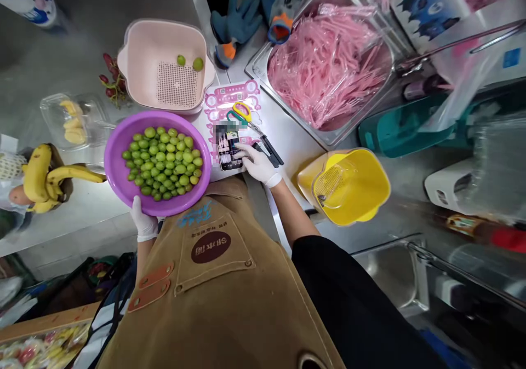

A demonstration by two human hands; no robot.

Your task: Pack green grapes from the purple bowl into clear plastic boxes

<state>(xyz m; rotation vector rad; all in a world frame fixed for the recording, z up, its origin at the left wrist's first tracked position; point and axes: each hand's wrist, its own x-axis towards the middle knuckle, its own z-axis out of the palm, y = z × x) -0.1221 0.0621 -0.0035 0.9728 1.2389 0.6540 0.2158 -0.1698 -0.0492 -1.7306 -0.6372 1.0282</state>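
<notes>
A purple basin (pixel 112 149) full of small green fruits (pixel 162 163), like green jujubes or limes, is at the counter's front edge against my apron. My left hand (pixel 143 222), in a white glove, grips its near left rim, with the fingers partly hidden beneath. To the right of the basin lies a smartphone (pixel 230 158) with its screen lit, partly blurred. My right hand (pixel 258 163), also gloved, reaches over it with fingers stretched out, fingertips at the screen. Scissors (pixel 247 118) with yellow and green handles and a black tool (pixel 271 151) lie beside the phone on pink printed sheets (pixel 222 98).
A pink strainer basket (pixel 139 40) with two green fruits stands behind the basin. Bananas (pixel 39 177) and a clear fruit box (pixel 53 111) are at left. On the right are a yellow container (pixel 370 185) and a steel tray (pixel 324 136) of wrapped pink forks. Blue gloves (pixel 238 24) lie at the back.
</notes>
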